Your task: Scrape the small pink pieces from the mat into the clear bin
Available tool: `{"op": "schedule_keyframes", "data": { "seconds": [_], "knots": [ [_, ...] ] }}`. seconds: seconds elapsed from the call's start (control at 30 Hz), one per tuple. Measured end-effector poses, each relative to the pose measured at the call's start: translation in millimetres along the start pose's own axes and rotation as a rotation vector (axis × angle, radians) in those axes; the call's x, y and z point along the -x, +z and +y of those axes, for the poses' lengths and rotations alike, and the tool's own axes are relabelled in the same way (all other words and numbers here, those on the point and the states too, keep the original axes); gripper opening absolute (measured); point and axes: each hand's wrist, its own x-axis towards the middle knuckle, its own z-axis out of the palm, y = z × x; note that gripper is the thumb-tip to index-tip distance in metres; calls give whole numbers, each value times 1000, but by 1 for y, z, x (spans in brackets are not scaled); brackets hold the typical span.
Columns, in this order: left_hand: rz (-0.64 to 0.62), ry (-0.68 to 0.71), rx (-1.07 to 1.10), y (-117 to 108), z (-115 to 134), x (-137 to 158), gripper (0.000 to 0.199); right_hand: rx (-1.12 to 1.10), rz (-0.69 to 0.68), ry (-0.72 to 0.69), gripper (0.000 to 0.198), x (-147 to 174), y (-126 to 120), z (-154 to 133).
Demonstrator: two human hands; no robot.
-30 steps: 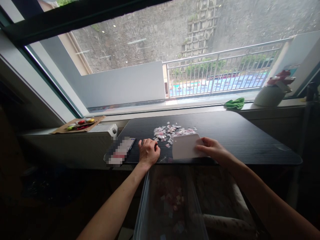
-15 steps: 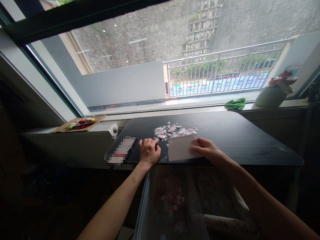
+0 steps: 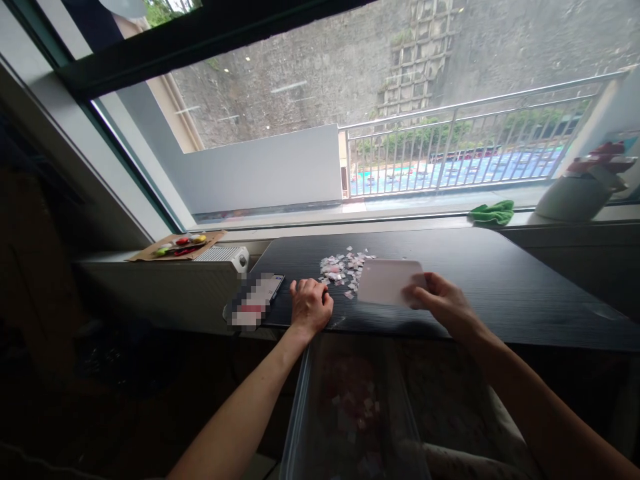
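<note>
My right hand (image 3: 444, 300) pinches the right end of a pale, flat plastic scraper (image 3: 383, 283), a rounded rectangular sheet. The scraper is tilted over the dark table (image 3: 475, 280) and hides part of a pile of small whitish-pink squares (image 3: 340, 268). My left hand (image 3: 311, 307) rests on the table near its front edge, fingers curled in, with nothing visible in them. Beside it on the left lies a phone (image 3: 273, 287), partly pixelated. Below the table edge, a clear plastic bin (image 3: 296, 413) holds more of the little squares, dimly seen.
On the sill stand a green cloth (image 3: 493, 212) and a pale rounded container (image 3: 573, 197). A radiator (image 3: 220, 257) at the left bears a cardboard sheet (image 3: 145, 253) with colourful items on it. A large window lies behind the table.
My right hand has lifted the scraper and moved it right, over the right part of the pile. My left hand keeps its place by the phone. The view has shifted slightly left.
</note>
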Motion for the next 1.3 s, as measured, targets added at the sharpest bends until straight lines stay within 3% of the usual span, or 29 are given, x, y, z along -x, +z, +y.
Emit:
{"op": "schedule_keyframes", "data": {
  "seconds": [0.07,0.3,0.43,0.53,0.67,1.03,1.17,1.3],
  "knots": [
    [-8,-5,0,0,0,0,15,55,63,-52,25,-5,4,-1],
    [-24,-14,-1,-1,1,-1,16,171,-29,-191,25,-10,18,0],
    [-24,-8,1,-1,1,0,16,243,-58,-173,22,0,2,-5],
    [-20,-3,-1,-2,1,0,16,173,-37,-164,24,2,-5,-7],
    [-16,-3,-4,-2,1,0,15,91,-18,-152,27,-6,2,-2],
    [-17,-12,8,-3,2,-1,15,150,-18,-197,23,-11,15,-4],
    [-14,-13,28,-2,1,1,15,196,-94,-212,22,-13,12,-3],
    [-20,-13,42,-3,2,3,14,198,-45,-187,23,-11,7,-4]
  ]
}}
